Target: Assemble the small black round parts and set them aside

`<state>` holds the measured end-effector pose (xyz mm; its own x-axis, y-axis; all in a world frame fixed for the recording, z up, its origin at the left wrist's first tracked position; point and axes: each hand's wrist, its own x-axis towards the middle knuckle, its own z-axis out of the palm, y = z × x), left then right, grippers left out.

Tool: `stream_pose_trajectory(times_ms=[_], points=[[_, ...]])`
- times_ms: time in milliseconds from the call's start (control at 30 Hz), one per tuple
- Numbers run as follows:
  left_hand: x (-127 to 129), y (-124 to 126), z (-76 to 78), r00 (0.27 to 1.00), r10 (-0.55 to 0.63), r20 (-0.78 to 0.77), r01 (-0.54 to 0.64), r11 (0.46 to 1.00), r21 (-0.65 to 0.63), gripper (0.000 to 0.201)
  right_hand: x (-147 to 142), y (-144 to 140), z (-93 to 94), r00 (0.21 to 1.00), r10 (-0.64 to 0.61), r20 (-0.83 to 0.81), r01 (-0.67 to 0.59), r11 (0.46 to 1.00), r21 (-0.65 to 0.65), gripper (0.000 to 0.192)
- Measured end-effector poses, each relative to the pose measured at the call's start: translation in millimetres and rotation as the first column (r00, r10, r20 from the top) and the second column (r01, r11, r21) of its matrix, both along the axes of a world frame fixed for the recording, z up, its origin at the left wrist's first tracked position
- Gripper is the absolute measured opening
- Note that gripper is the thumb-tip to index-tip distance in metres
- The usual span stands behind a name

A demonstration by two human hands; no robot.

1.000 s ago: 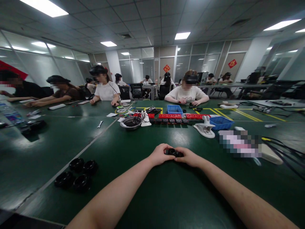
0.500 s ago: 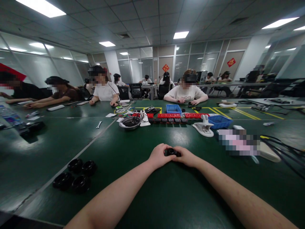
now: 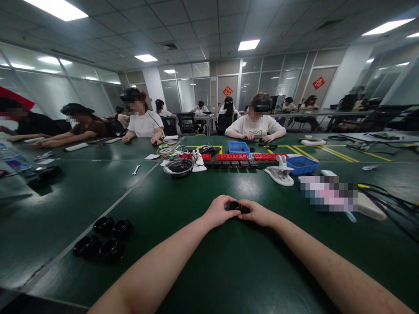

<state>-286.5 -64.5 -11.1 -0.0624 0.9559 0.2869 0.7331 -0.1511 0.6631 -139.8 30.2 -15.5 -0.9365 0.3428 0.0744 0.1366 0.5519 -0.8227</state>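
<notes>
Both of my hands are curled around a small black round part (image 3: 235, 206) with a ring-shaped top, low over the green table. From the left, my left hand (image 3: 220, 212) grips it with thumb in front and fingers behind. On the other side, my right hand (image 3: 255, 212) closes on the same part, its thumb near the left thumb. The fingers hide most of it, so its exact kind cannot be made out. Several glossy black ring-shaped parts (image 3: 111, 250) sit grouped on the table to the left of my forearms.
Beyond my hands lie a round dark dish (image 3: 178, 167), red strips (image 3: 232, 157), a white clamp stand (image 3: 280, 172) and blue bins (image 3: 301, 165). A small wrench (image 3: 136, 170) lies left, black cables (image 3: 389, 205) right. Several people sit around the tables; one person (image 3: 255, 124) is opposite.
Both hands stay on the black part with almost no movement. The view has shifted very slightly.
</notes>
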Motion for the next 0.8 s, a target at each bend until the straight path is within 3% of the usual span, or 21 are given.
stream_pose_trajectory(times_ms=[167, 300, 500, 600, 667, 800], points=[[1, 0, -0.5, 0.997, -0.001, 0.071, 0.0, 1.0, 0.017, 0.038, -3, 0, -6.4, 0.998, -0.067, -0.012, 0.068, 0.993, 0.097, 0.028], [5, 1, -3.3, 0.996, 0.059, 0.06, -0.061, 0.998, 0.021, 0.032, -7, -1, -14.4, 0.976, -0.217, 0.003, 0.213, 0.961, 0.178, 0.025], [16, 4, -8.1, 0.963, 0.267, 0.031, -0.268, 0.963, 0.01, 0.033, -18, -12, -21.4, 0.874, -0.486, -0.002, 0.443, 0.796, 0.413, 0.02], [16, 4, -7.9, 0.959, 0.282, 0.002, -0.282, 0.959, 0.029, 0.033, -20, -19, -21.3, 0.83, -0.557, 0.001, 0.484, 0.723, 0.493, 0.017], [12, 3, -6.6, 0.972, 0.236, 0.013, -0.236, 0.971, 0.029, 0.032, -19, -20, -19.4, 0.849, -0.529, 0.001, 0.457, 0.734, 0.502, 0.022], [0, 2, -2.6, 0.995, 0.043, 0.087, -0.042, 0.999, -0.02, 0.033, -10, -12, -11.7, 0.961, -0.274, -0.033, 0.266, 0.887, 0.377, 0.044]])
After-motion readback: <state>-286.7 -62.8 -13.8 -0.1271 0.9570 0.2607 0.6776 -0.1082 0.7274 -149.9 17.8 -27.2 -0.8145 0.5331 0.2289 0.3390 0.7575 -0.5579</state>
